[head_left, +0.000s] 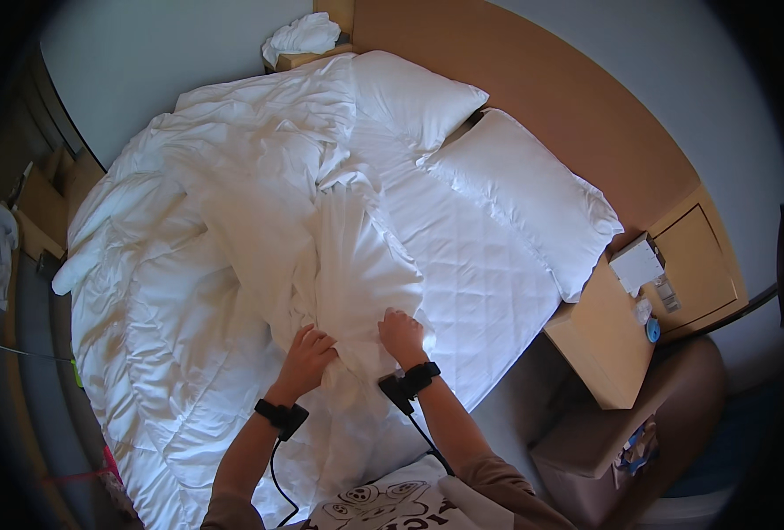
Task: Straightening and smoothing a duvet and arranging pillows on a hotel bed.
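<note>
A large white duvet [171, 265] lies rumpled across the left and middle of the bed. My left hand [307, 356] grips a gathered fold of it, fingers curled into the cloth. A little to the right, my right hand [402, 336] is closed on the same duvet near its right edge. Between and beyond the hands, the cloth is lifted and stretched into smooth folds. The fingertips of both hands are partly hidden by the fabric. Dark straps with small boxes and cables sit on both wrists.
Two white pillows [533, 194] rest against the brown headboard [533, 84]. A white quilted sheet [471, 256] shows at the right. A wooden nightstand [599, 340] and a brown armchair [674, 415] stand at the right. White cloth [302, 37] is bunched at the far corner.
</note>
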Tool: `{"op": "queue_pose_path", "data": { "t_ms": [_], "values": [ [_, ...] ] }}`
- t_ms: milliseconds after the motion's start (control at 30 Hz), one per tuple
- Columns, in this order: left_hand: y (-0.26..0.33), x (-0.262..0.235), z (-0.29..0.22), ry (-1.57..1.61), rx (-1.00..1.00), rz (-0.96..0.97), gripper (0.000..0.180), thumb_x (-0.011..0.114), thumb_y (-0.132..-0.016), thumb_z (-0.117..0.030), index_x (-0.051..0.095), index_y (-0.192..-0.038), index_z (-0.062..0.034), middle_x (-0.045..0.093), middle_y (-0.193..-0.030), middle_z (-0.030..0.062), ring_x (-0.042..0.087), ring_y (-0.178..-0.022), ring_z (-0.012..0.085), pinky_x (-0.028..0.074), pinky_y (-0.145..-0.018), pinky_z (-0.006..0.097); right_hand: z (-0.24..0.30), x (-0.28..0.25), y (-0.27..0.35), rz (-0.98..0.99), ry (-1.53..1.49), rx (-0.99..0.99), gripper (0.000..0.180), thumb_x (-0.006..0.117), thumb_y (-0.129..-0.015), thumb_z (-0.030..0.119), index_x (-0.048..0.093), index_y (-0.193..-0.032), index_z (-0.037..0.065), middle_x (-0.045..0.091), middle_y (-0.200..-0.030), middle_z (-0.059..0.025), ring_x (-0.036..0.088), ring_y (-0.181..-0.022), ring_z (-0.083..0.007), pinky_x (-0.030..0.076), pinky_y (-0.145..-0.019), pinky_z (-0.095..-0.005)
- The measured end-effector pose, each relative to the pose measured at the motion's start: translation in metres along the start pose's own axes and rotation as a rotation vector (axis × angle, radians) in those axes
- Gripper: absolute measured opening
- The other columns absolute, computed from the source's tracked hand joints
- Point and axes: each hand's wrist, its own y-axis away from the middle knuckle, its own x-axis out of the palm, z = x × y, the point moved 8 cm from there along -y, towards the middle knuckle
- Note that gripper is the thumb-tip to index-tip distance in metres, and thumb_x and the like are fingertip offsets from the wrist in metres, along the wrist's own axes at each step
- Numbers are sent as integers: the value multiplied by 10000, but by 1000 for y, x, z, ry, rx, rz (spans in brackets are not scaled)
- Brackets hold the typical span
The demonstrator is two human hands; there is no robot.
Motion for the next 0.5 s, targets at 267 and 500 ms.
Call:
{"op": "queue_pose_path", "data": {
  "t_ms": [267,500],
  "values": [
    [-2,-2,1,33,11,-2,131,581,-634,-59,590,-765,-63,550,-913,29,491,-940,207,318,-955,424,8,18,19,174,102,-414,218,555,-758,177,635,-960,193,564,-944,-47,524,-978,-233,408,-821,-415],
    [-3,0,0,39,14,-1,131,579,-644,-59,591,-774,-66,549,-917,22,491,-940,204,318,-956,423,12,-19,10,-193,37,-377,144,522,-790,187,640,-764,109,595,-764,-65,595,-716,-267,472,-631,-374]
  ]
}}
